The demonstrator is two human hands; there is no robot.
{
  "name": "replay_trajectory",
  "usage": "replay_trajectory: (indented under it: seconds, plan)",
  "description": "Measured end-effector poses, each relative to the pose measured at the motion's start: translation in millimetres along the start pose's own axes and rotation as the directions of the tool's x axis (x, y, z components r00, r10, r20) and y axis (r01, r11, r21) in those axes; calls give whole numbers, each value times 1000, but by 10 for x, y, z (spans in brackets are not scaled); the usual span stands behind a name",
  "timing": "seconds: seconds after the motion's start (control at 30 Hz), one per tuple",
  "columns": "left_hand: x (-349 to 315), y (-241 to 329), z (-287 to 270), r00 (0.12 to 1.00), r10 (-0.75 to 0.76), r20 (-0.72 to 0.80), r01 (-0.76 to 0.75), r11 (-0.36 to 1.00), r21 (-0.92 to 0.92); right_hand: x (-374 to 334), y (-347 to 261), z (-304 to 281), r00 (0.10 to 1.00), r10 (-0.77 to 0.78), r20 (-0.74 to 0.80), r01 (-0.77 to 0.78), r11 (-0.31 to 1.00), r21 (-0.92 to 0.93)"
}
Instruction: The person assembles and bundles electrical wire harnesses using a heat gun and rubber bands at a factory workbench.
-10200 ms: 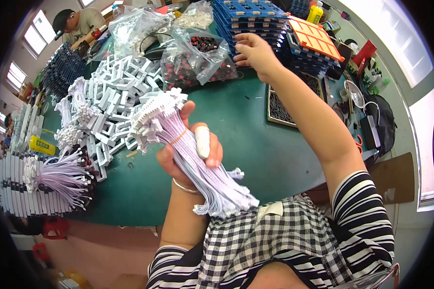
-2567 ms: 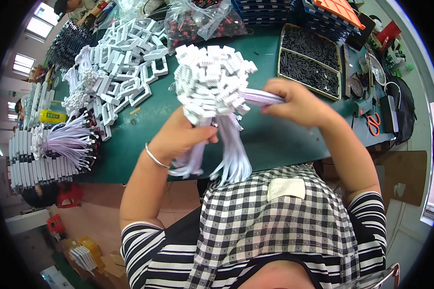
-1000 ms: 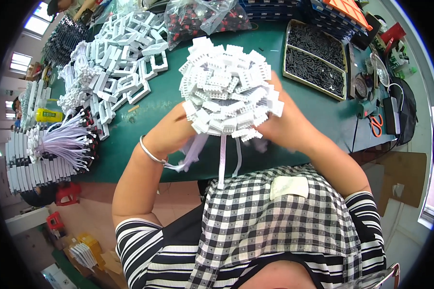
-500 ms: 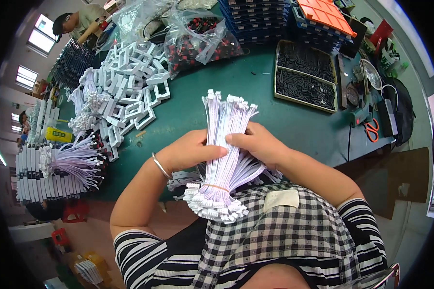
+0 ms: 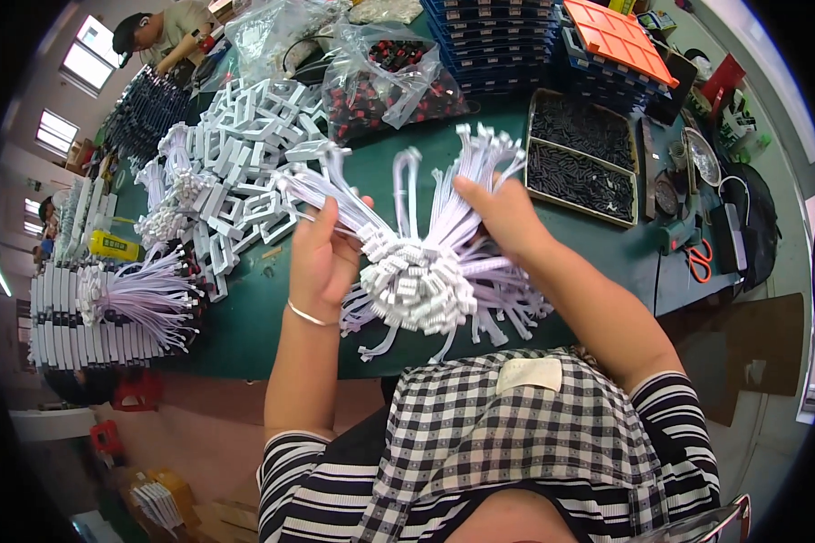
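A bundle of flat white cables (image 5: 417,281) with small white connectors is in front of me over the green bench. Its crowded connector end faces me, and the strands fan out into a left group, a middle loop and a right group. My left hand (image 5: 324,258) is loosely curled, the left strands lying between its thumb and fingers. My right hand (image 5: 509,217) grips the right strands, thumb on top; its other fingers are mostly hidden behind them. More loose cables (image 5: 525,303) spread under the bundle on the bench.
White plastic frames (image 5: 254,154) are heaped at the left, beside cable bundles (image 5: 145,303) on stacked white parts. Behind stand a bag of red-and-black parts (image 5: 394,90) and blue trays (image 5: 493,45). A box of black pieces (image 5: 581,176) and orange-handled scissors (image 5: 699,260) lie right. A person (image 5: 167,41) works far left.
The bundle has lifted and tipped, so its connector end now faces up. My hands have moved apart, spreading the strands into separate groups; my left hand has shifted left.
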State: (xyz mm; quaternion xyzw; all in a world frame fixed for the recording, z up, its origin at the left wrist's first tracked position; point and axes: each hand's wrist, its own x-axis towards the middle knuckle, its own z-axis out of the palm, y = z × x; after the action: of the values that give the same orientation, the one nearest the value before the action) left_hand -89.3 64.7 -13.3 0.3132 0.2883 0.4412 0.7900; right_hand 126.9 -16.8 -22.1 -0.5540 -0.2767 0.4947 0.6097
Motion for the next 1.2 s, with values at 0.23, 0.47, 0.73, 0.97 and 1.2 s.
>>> replay_trajectory:
  seconds: [0.23, 0.47, 0.73, 0.97, 1.2]
  plan:
    - [342, 145, -214, 986, -40, -164, 103, 910, 401, 287, -183, -332, 949, 310, 60, -294, 938, -184]
    - [206, -25, -448, 909, -201, 366, -152, 657, 739, -145, -28, -278, 807, -363, 466, 560, 216, -800]
    - [258, -19, 196, 740, -201, 642, -426, 600, 678, -58, 83, 32, 955, -49, 293, 108, 976, -188]
    - [179, -115, 191, 860, -474, 191, 96, 517, 851, 49, 94, -99, 865, 218, 453, -113, 962, -247]
    - [146, 130, -67, 828, -515, 221, 28, 432, 901, 41, -179, -274, 844, 246, 477, 139, 758, -638]
